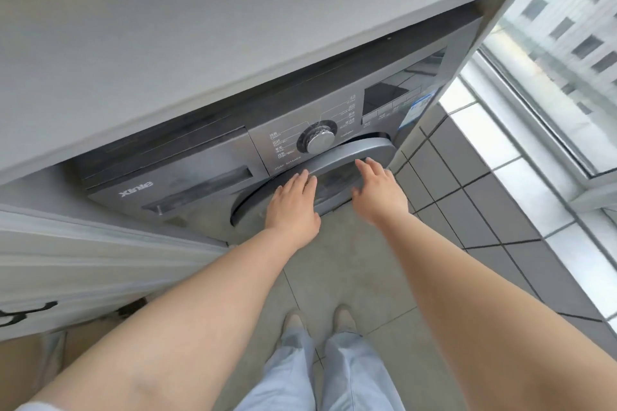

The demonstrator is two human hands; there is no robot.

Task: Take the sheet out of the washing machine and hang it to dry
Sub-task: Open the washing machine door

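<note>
Sheet: not visible; drum interior hidden behind the round door (350,157) of the grey front-loading washing machine (187,177). Whether the door is latched or slightly ajar cannot be judged. Door's lower half is covered by both hands. Panel lettering is too small to read; the brand mark left of the hands is blurred.

Left hand (293,203): fingers straight, together, lying flat on the door's upper-left rim; holds nothing.
Right hand (379,190): fingers extended and relaxed, tips at the door's upper rim; contact uncertain, holds nothing.

Program dial (317,141) sits just beyond the fingertips, between the two hands. Grey countertop (200,43) overhangs the machine, beyond the hands. Window (551,60) lies right of the right hand.
</note>
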